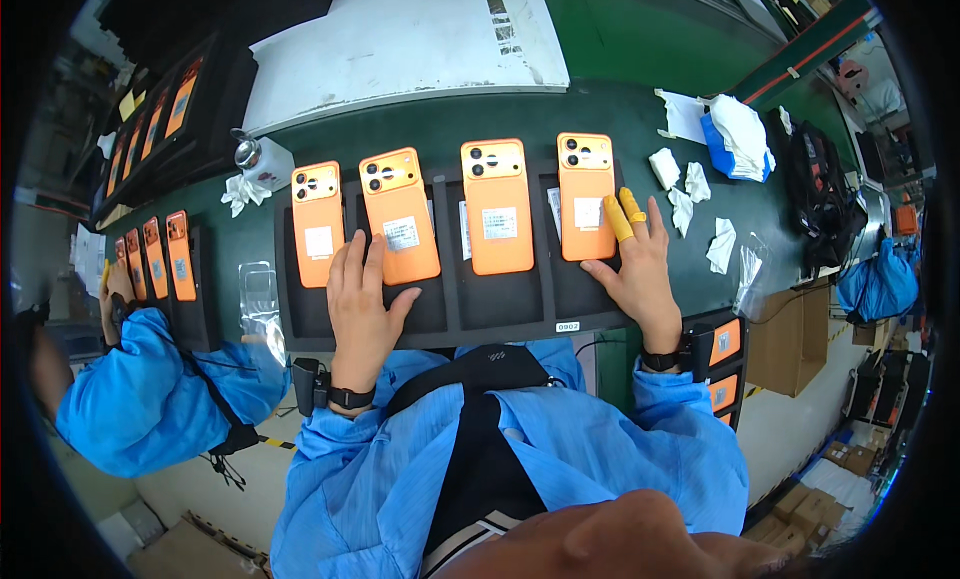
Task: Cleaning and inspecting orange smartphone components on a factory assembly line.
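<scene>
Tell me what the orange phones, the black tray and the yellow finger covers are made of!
Orange smartphones: perhaps metal or glass, since their backs look smooth with a soft sheen; coloured plastic could look similar.
Black tray: probably foam or plastic, matte with hardly any shine.
Yellow finger cots: likely thin rubber, judging by the snug, wrinkled fit.

Orange phones (500, 194) bear white labels (499, 225); the tray (400, 317) is black, table (400, 124) green, jacket (620, 449) blue, finger covers (617, 220) at right yellow, near-left floor tape (276, 443) striped yellow and black.
</scene>
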Action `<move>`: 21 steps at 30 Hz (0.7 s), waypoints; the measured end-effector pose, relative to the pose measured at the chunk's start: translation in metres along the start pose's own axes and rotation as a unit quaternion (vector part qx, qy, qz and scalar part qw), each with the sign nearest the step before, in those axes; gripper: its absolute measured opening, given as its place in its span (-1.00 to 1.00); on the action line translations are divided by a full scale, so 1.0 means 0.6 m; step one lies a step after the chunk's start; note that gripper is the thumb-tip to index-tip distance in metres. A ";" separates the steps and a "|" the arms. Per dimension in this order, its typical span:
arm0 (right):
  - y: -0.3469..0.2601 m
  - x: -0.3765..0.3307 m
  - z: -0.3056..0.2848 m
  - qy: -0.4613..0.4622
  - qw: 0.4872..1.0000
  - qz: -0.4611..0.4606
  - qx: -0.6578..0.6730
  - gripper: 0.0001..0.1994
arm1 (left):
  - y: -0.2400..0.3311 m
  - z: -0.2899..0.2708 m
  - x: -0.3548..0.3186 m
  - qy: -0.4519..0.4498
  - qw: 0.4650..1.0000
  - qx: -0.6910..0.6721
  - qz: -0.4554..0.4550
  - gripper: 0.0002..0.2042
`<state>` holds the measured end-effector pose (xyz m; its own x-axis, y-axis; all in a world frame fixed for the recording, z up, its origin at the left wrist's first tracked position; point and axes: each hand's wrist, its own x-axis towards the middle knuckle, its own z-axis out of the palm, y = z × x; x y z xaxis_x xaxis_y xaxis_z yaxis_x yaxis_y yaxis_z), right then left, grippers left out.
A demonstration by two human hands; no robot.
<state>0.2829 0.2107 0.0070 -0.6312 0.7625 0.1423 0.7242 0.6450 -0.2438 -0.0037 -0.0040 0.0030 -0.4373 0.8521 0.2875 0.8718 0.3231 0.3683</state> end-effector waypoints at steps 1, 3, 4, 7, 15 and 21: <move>0.003 0.002 0.004 -0.010 1.000 -0.011 0.009 -0.12 | -0.004 0.002 0.002 -0.001 1.000 0.001 0.000 -0.26; 0.009 0.008 0.006 -0.006 0.999 -0.025 0.033 -0.15 | -0.011 0.004 0.004 -0.022 1.000 0.008 -0.002 -0.32; 0.010 0.011 0.007 -0.005 0.998 -0.033 0.047 -0.18 | -0.011 0.002 0.004 -0.024 1.000 0.010 -0.006 -0.32; 0.010 0.014 0.005 -0.013 0.996 -0.048 0.069 -0.23 | -0.010 -0.002 0.007 -0.021 1.000 0.006 -0.017 -0.36; 0.010 0.015 0.010 -0.015 0.993 -0.038 0.111 -0.27 | -0.009 0.003 0.006 -0.006 1.000 0.003 -0.021 -0.43; -0.015 0.005 0.002 0.052 0.992 -0.087 0.080 -0.35 | -0.014 0.004 0.005 0.000 1.000 -0.005 -0.019 -0.45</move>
<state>0.2741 0.2072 0.0087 -0.7049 0.6469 0.2909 0.5485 0.7572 -0.3548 -0.0117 -0.0031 -0.0015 -0.4692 0.8398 0.2730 0.8528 0.3508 0.3869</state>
